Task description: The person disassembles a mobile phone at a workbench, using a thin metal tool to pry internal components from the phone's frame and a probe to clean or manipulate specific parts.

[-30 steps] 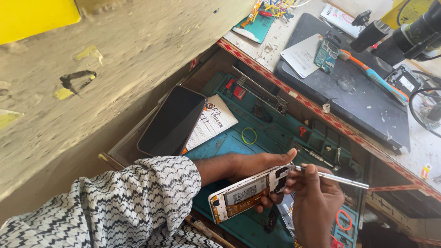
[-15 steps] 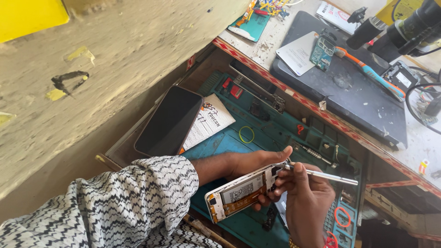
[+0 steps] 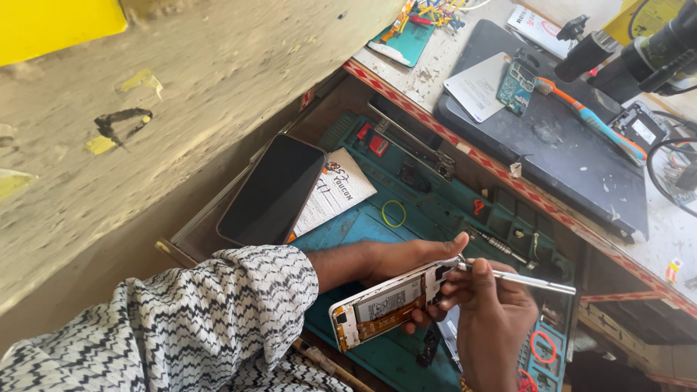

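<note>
The left hand clasped the opened white phone with its exposed battery from beneath, while the right hand, fingers pinched, pressed a slim metal screwdriver to the phone's far end above the green work mat.

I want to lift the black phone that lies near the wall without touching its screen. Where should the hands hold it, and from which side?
Probably by its two long edges, coming from above. The black phone lies flat and screen up, its near-right edge over a printed paper slip, so the thin sides look like the only safe grip. The lower end, nearest the patterned sleeve, seems easiest to reach.
</note>
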